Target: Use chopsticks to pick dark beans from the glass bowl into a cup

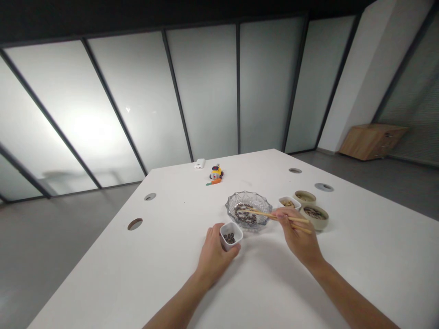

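Observation:
My left hand is wrapped round a small white square cup, tilted a little, with several dark brown beans at its bottom. My right hand grips a pair of wooden chopsticks. Their tips reach into a scalloped clear glass bowl, where dark beans lie scattered over the bottom. Whether the tips pinch a bean is too small to tell. The cup stands just in front of the bowl, on its near left side.
Behind my right hand are a white dish of light pieces and two round beige containers, one nearer and one farther. A yellow toy vehicle, a toy carrot and a white box-shaped device lie toward the white table's far edge.

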Available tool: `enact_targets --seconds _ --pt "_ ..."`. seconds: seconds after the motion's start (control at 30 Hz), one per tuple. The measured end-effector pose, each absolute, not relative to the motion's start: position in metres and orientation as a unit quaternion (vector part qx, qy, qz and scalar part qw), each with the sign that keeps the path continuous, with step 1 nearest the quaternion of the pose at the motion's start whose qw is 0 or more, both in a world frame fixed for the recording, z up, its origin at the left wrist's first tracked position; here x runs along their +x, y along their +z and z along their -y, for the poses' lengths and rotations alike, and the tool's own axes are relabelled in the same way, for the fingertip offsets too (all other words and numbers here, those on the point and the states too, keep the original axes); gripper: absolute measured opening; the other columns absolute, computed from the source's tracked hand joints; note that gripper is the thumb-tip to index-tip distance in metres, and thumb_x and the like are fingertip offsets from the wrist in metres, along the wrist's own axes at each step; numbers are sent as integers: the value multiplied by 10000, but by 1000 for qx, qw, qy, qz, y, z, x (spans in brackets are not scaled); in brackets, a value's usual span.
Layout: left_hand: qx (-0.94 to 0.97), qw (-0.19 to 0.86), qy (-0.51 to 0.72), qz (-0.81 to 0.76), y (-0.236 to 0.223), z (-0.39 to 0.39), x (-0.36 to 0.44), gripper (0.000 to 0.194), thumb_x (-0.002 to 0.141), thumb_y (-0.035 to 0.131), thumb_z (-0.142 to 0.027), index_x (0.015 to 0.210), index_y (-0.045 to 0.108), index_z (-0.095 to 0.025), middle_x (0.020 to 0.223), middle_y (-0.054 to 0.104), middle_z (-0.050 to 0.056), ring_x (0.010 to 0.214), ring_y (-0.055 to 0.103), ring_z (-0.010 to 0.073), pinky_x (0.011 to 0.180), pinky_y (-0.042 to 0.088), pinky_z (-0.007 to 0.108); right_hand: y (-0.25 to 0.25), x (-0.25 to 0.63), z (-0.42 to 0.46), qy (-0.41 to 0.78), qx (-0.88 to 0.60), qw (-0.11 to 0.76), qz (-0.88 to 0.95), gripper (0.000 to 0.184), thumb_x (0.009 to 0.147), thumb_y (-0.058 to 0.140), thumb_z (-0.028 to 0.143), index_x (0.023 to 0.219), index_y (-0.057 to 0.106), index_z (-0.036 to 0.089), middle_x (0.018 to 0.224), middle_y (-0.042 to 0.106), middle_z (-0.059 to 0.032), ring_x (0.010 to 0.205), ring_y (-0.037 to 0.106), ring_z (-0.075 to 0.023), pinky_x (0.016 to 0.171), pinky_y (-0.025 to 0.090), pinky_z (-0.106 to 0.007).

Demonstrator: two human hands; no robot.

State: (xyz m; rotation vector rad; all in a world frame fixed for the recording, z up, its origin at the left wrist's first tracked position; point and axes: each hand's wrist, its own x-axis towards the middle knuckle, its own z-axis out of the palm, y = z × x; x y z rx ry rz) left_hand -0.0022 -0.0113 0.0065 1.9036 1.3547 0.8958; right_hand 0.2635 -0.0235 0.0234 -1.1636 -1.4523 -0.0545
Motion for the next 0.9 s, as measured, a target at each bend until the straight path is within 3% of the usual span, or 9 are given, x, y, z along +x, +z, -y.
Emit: enact_targets --seconds 0.2,0.9 --pt "721 311 341 -516 7 12 -2 424 858 782 -272 1258 654 -215 1133 687 58 1072 640 257 951 509 355 25 264 25 -18 -516 571 638 524 1096 515 617 818 774 257 820 794 -67 788 756 -249 737 610 -366" --pt "726 314 339 -509 5 10 -2 419 858 768 -265 1257 649 -219 1156 690 61 1103 628 258 974 494 356 25 259 27 -52 -511 583 629 494 1107 503 587 850 770 261 864 803 -76 831 761 -248 760 606 -363"
